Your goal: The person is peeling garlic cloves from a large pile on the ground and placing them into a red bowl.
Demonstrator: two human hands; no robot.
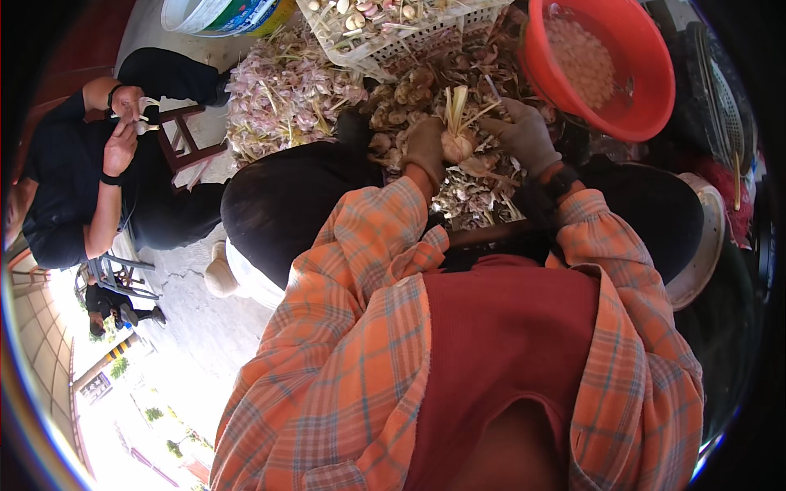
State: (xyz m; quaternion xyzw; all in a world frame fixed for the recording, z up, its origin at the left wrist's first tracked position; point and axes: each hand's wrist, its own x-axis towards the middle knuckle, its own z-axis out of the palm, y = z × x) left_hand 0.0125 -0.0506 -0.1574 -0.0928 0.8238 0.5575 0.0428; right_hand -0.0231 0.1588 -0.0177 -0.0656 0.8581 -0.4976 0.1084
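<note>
My left hand [425,146], in a soiled work glove, grips a garlic bulb [459,146] whose cut stalk and leaves point away from me. To its right, my gloved right hand [525,134] is curled around a thin blade [493,87] that sticks out past the fingers; its handle is hidden. The right fingertips are near the bulb's dry leaves. Beneath and beyond both hands lie unpeeled garlic bulbs [415,86] with earth-coloured skins. Closer to my lap is a heap of loose garlic skins [473,193].
A white plastic crate [393,50] holds garlic cloves. Right of it, a red basin [654,67] contains peeled cloves in liquid. Pinkish garlic trimmings [288,92] are piled at left, near a white bucket [190,15]. A seated co-worker [67,184] handles garlic there.
</note>
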